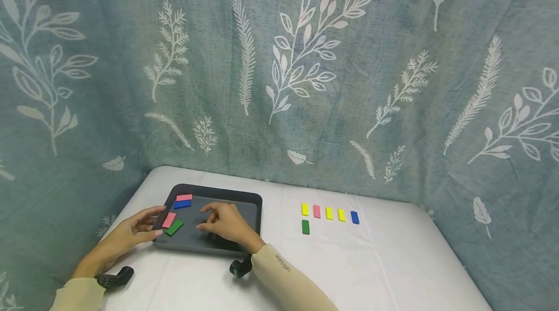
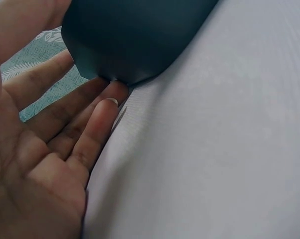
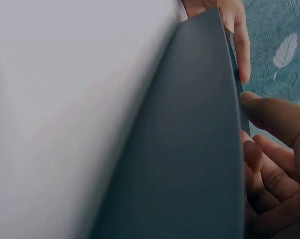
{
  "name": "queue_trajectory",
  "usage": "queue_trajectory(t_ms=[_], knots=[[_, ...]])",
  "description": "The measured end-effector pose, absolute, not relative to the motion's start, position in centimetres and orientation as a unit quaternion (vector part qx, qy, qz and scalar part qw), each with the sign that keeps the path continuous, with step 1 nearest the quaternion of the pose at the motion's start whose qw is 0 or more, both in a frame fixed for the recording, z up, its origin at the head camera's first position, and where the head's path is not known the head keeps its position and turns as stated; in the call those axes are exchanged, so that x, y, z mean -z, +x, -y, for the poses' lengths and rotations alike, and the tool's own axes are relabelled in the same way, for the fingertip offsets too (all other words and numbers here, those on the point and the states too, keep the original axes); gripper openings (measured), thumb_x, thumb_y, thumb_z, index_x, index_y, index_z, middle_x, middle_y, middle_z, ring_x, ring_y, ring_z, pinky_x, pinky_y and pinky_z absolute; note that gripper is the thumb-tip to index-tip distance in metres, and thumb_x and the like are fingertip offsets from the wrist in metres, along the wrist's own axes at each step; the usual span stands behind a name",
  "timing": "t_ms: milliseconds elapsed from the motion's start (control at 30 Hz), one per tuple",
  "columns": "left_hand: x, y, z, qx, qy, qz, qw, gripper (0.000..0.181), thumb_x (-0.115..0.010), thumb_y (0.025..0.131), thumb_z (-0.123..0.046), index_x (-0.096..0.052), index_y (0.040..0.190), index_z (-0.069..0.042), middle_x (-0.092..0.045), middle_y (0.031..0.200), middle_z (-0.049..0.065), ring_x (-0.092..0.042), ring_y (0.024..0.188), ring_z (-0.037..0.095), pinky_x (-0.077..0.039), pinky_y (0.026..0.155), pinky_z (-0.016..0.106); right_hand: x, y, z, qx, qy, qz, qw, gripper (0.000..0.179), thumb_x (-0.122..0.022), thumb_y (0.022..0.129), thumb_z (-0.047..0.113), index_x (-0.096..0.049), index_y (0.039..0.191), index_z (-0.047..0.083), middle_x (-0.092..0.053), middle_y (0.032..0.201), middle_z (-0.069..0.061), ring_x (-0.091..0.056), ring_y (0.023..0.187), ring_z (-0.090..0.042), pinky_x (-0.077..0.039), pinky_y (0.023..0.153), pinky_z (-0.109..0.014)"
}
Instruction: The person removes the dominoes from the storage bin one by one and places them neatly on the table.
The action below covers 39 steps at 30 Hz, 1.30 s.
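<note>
Currently, left hand (image 1: 128, 233) grips the left rim of the dark gray tray (image 1: 196, 240), thumb at the near corner. Right hand (image 1: 229, 221) is over the tray floor, thumb and forefinger slightly parted, nothing visible between them. Clock per head view, from right fingertips: upper pink block (image 1: 184, 197) and blue block (image 1: 183, 204) at 10, lower pink block (image 1: 169, 220) at 9, green block (image 1: 174, 227) at 8, all inside. Six more blocks (image 1: 329, 213) lie at the tray's 3 o'clock, on white cloth (image 1: 340, 262).

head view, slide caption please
Left hand touching, right hand over, a grey rectangular tray of pink, blue and green rectangular blocks
</note>
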<state>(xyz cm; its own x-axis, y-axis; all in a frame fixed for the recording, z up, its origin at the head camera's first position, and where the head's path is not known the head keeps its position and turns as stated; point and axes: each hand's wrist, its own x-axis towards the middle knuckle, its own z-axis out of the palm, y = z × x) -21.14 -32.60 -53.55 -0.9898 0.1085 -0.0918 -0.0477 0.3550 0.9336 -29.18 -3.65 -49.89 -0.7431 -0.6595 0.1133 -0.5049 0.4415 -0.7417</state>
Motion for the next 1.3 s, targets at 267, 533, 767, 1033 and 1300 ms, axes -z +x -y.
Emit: queue_trajectory(t_ms=[267,533,767,1033,1300], knots=[[53.4,-21.0,32.5,-0.563,0.031,-0.824,0.062,0.077,-0.074,0.096,-0.034,-0.035,0.16,-0.015,-0.032,0.162,0.018,-0.043,0.129,0.039,-0.043,0.094,0.061,50.1,-28.4,5.8,0.395,-0.335,-0.849,0.107,0.04,-0.083,0.089,0.023,-0.071,0.124,0.006,-0.066,0.07,0.012,-0.063,0.058,-0.004,-0.051,0.063,-0.017],[53.6,-21.1,32.8,-0.563,0.029,-0.824,0.062,0.078,-0.074,0.096,-0.035,-0.035,0.16,-0.015,-0.033,0.162,0.017,-0.044,0.127,0.038,-0.043,0.094,0.06,50.5,-28.0,7.9,0.356,-0.325,-0.872,0.086,0.039,-0.086,0.087,0.023,-0.073,0.121,0.008,-0.063,0.066,0.015,-0.057,0.056,0.002,-0.048,0.061,-0.015],[53.6,-21.2,32.8,-0.566,0.026,-0.822,0.056,0.078,-0.075,0.095,-0.033,-0.036,0.16,-0.016,-0.036,0.16,0.018,-0.046,0.123,0.034,-0.043,0.094,0.056,50.5,-27.5,9.6,0.326,-0.317,-0.888,0.072,0.038,-0.087,0.086,0.024,-0.073,0.118,0.009,-0.061,0.063,0.014,-0.055,0.057,0.002,-0.045,0.06,-0.014],[53.9,-21.2,32.8,-0.569,0.03,-0.82,0.055,0.077,-0.075,0.096,-0.03,-0.035,0.16,-0.015,-0.037,0.158,0.019,-0.045,0.126,0.036,-0.043,0.094,0.058,51.1,-27.0,11.2,0.307,-0.267,-0.912,0.051,0.047,-0.091,0.08,0.035,-0.074,0.116,0.012,-0.062,0.069,0.013,-0.053,0.062,0.003,-0.044,0.057,-0.014],[54.1,-21.3,32.8,-0.564,0.025,-0.823,0.057,0.078,-0.076,0.095,-0.032,-0.035,0.161,-0.017,-0.038,0.157,0.02,-0.045,0.128,0.038,-0.042,0.094,0.062,51.0,-26.7,11.9,0.278,-0.235,-0.931,0.034,0.049,-0.093,0.075,0.041,-0.075,0.111,0.014,-0.07,0.093,0.009,-0.054,0.08,-0.001,-0.046,0.067,-0.017]])
